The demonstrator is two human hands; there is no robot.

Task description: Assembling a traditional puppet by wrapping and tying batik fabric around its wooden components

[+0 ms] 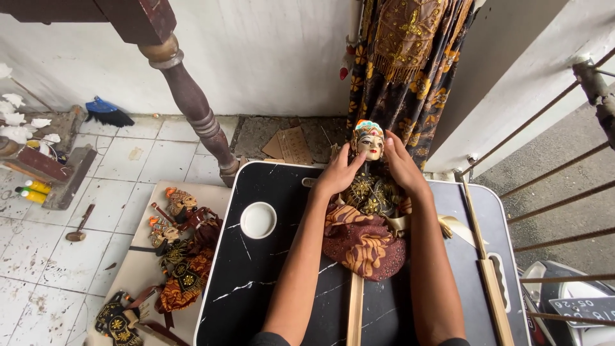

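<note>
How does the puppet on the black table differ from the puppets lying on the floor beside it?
The puppet on the table has a pale face and a colourful headdress; the floor puppets have darker, reddish faces. The table puppet is cradled at the head by the left hand and right hand; the floor puppets lie untouched on a pale board. The table puppet lies alone; the floor puppets lie clustered. All wear brown and orange patterned cloth skirts with gold-decorated bodies.

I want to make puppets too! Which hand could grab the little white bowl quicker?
Probably the left hand. The white bowl sits on the black table just outside the left forearm, while the right hand is on the far side of the puppet. Both hands are touching the puppet's head.
</note>
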